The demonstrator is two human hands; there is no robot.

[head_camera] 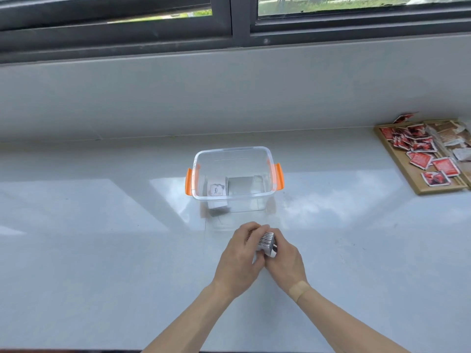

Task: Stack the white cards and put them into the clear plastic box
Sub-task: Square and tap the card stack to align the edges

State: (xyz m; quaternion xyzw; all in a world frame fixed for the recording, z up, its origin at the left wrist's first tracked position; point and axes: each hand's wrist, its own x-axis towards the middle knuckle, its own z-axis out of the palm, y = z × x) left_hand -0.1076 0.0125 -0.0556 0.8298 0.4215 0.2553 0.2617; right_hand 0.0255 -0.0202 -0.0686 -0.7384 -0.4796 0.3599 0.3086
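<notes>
Both hands hold one thick stack of white cards between them, just above the white counter and in front of the box. My left hand wraps the stack's left side, and my right hand presses its right side. Only the stack's striped edges show between the fingers. The clear plastic box with orange side latches stands open a short way beyond the hands. Inside it lie a white card printed "love" on the left and a grey card in the middle.
A wooden tray with several red and brown sachets sits at the far right of the counter. A grey wall and a dark-framed window rise behind the box.
</notes>
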